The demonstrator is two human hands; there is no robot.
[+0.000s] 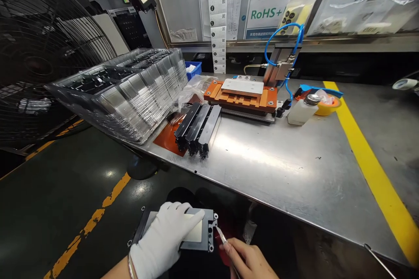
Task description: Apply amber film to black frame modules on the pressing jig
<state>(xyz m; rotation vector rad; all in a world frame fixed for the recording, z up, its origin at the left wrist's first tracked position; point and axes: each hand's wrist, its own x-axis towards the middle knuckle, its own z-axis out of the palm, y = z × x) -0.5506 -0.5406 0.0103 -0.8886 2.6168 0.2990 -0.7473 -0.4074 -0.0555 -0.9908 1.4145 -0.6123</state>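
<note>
My left hand (163,237), in a white glove, is closed around a dark grey rectangular plastic housing (205,244) below the table's front edge. The housing has a pale rectangular patch on its face and small ringed holes at its corners; the glove hides much of it. My bare right hand (250,259) grips a slim craft knife (221,235). Its pointed blade meets or nearly meets the housing's right end, by the cut-outs there. On the table, several long black plastic parts (209,124) lie side by side, partly over an orange sheet (168,139).
A tall stack of clear plastic trays (140,100) with black parts stands at the table's left. Behind are an orange press fixture (242,98) with blue hoses, a white bottle (301,111) and a yellow tape roll (327,107). A large fan (42,52) stands far left.
</note>
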